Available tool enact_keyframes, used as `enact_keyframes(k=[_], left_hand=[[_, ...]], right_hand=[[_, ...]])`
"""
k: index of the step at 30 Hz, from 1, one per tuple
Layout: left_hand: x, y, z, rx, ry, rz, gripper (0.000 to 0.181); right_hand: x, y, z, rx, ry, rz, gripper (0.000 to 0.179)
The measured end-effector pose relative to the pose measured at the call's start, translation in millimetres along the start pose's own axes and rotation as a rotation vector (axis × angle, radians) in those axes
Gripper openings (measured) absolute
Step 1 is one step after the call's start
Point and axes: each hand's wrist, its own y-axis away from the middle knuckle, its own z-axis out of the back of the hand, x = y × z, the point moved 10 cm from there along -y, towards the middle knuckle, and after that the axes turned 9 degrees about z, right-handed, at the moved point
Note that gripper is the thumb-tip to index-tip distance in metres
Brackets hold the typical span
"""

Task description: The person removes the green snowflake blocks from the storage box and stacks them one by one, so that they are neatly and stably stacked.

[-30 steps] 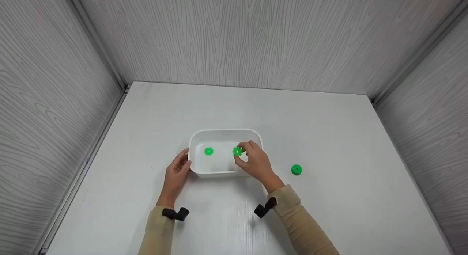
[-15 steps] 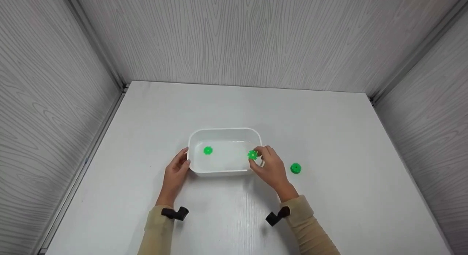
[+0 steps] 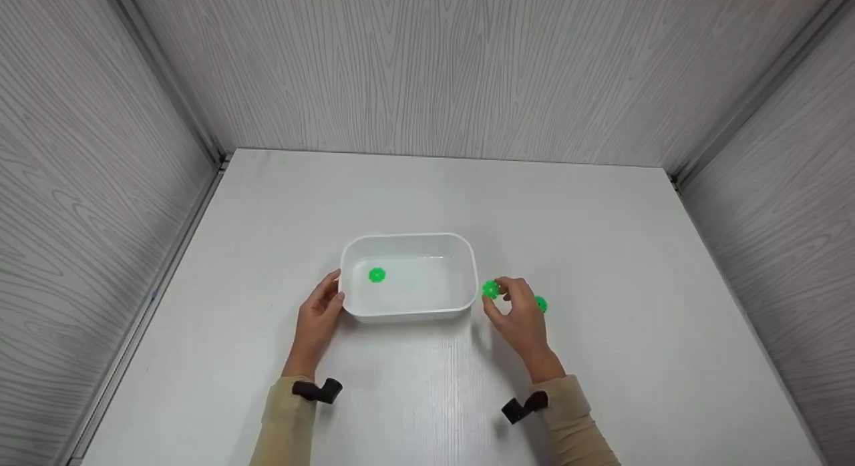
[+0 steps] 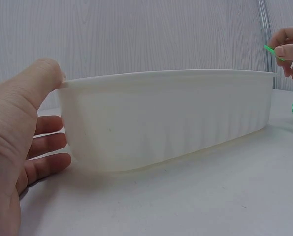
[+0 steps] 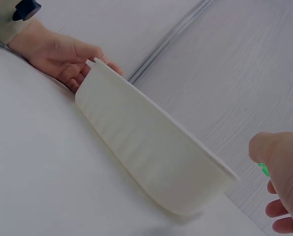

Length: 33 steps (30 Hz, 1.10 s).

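Observation:
My left hand (image 3: 316,322) holds the left end of a white plastic tub (image 3: 407,315), thumb on the rim and fingers against the outside wall, as the left wrist view shows. Inside the tub, on the left of its floor, lies a bright green notched snowflake disc (image 3: 377,275). Just beyond the tub's right end, my right hand (image 3: 523,322) pinches another green snowflake disc (image 3: 491,290) between thumb and index finger, above the table. Behind that hand a darker green stack of discs (image 3: 542,304) sits on the table, partly hidden in the head view.
The tub stands on a white table (image 3: 401,399) with a grained panel (image 3: 414,72) behind it. Similar panels rise at the left (image 3: 87,205) and right (image 3: 781,185) of the table. Both sleeves carry black wrist mounts.
My right hand has carried its snowflake disc to the right, from above the tub's inside to past its right rim. The left hand and tub stay about in place.

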Motion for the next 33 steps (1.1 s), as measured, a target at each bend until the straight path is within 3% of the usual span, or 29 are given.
enact_keyframes(k=[9, 15, 24, 33], left_hand=[[27.0, -9.8, 6.5, -0.03, -0.018, 0.027, 0.044], [27.6, -10.5, 7.5, -0.058, -0.05, 0.012, 0.043], [28.7, -9.9, 8.2, -0.077, -0.063, 0.028, 0.041], [26.9, -9.0, 7.9, -0.069, -0.074, 0.009, 0.044]], right_hand=[[-27.0, 19.5, 21.0, -0.015, 0.048, -0.089, 0.03], [-47.7, 29.5, 32.6, -0.026, 0.065, -0.167, 0.03], [-70.6, 45.7, 37.2, 0.002, 0.136, -0.22, 0.029], [-85.8, 55.0, 31.0, 0.105, 0.135, -0.312, 0.03]])
